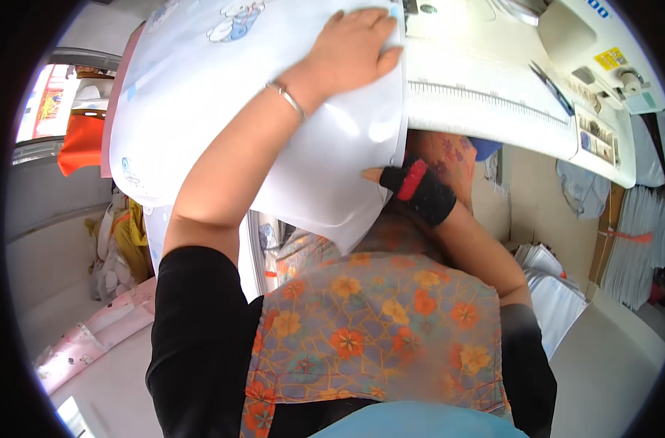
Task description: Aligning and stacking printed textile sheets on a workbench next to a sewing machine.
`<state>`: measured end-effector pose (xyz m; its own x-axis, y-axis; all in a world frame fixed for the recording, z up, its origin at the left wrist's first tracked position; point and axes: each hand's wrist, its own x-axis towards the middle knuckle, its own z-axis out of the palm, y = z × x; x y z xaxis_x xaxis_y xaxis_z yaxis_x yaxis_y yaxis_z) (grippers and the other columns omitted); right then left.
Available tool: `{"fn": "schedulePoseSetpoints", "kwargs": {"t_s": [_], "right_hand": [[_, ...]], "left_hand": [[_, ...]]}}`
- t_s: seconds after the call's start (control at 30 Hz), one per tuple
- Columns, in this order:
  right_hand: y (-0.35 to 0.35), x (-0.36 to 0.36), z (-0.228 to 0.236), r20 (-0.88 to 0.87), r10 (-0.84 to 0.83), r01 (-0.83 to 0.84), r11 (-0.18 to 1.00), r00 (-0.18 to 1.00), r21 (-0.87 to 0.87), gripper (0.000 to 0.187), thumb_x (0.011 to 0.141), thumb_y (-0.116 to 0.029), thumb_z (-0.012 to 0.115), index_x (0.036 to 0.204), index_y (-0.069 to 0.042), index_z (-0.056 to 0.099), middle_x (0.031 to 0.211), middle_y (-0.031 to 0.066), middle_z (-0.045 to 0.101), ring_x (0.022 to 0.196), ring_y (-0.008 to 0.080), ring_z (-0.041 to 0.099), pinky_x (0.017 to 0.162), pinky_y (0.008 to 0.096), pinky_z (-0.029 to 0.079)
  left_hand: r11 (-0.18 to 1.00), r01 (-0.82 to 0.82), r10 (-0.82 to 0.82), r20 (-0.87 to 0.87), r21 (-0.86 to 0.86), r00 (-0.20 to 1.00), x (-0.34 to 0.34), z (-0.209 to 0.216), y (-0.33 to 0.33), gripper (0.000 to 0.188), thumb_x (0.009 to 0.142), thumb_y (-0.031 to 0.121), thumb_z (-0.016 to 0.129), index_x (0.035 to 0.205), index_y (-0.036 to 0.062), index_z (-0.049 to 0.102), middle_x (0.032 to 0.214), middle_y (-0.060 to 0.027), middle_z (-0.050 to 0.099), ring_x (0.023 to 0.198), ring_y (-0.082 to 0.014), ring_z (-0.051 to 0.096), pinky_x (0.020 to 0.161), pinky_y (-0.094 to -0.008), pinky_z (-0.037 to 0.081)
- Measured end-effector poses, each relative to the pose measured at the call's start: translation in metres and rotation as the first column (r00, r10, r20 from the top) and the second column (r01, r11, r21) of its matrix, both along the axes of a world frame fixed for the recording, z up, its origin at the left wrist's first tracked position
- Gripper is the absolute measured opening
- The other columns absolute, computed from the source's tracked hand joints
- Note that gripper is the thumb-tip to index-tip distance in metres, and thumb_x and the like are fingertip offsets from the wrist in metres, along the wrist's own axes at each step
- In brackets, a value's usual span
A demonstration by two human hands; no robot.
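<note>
A large glossy white sheet [325,157] with small blue cartoon prints spreads over the work surface and hangs down at its near edge. My left hand [354,47] lies flat on its upper right part, fingers stretched out. Lower down, my right hand [413,186], in a black fingerless glove with a red band, is at the sheet's right edge. Its thumb rests on top of the sheet, and the other fingers are hidden behind the edge. Right of the sheet is a white sewing machine [595,36] with a ruler scale [486,98] along its bed.
Dark tweezers or snips [553,89] and a small parts tray [595,139] are on the machine bed's right end. Stacked sheets [643,241] stand at the far right, others [555,292] by my right elbow. Pink printed material [99,332] lies at lower left, near an orange piece [81,142].
</note>
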<state>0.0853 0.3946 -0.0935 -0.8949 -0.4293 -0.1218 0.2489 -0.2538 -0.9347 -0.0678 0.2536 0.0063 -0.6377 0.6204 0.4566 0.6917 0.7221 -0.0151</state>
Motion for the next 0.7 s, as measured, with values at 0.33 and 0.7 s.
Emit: {"fn": "schedulePoseSetpoints", "kwargs": {"t_s": [0.33, 0.7], "right_hand": [[-0.014, 0.018, 0.031, 0.216, -0.063, 0.054, 0.998, 0.974, 0.043, 0.031, 0.086, -0.013, 0.07, 0.113, -0.001, 0.063, 0.103, 0.0053, 0.068, 0.095, 0.0126, 0.061, 0.083, 0.0299, 0.05], [0.006, 0.031, 0.051, 0.226, 0.025, -0.012, 0.998, 0.974, -0.058, 0.036, 0.089, -0.02, 0.066, 0.121, -0.005, 0.06, 0.108, 0.0021, 0.064, 0.099, 0.0112, 0.057, 0.085, 0.0295, 0.048]], "left_hand": [[0.986, 0.099, -0.124, 0.195, 0.137, 0.973, 0.008, 0.008, -0.007, 0.036, 0.088, 0.022, 0.056, 0.113, -0.0037, 0.059, 0.118, -0.0239, 0.06, 0.108, -0.0401, 0.057, 0.098, -0.0433, 0.044], [0.991, -0.079, 0.078, -0.016, -0.108, 0.997, 0.053, -0.005, -0.002, 0.044, 0.088, 0.037, 0.057, 0.121, 0.0078, 0.062, 0.125, -0.0145, 0.06, 0.116, -0.031, 0.056, 0.099, -0.0457, 0.044]]}}
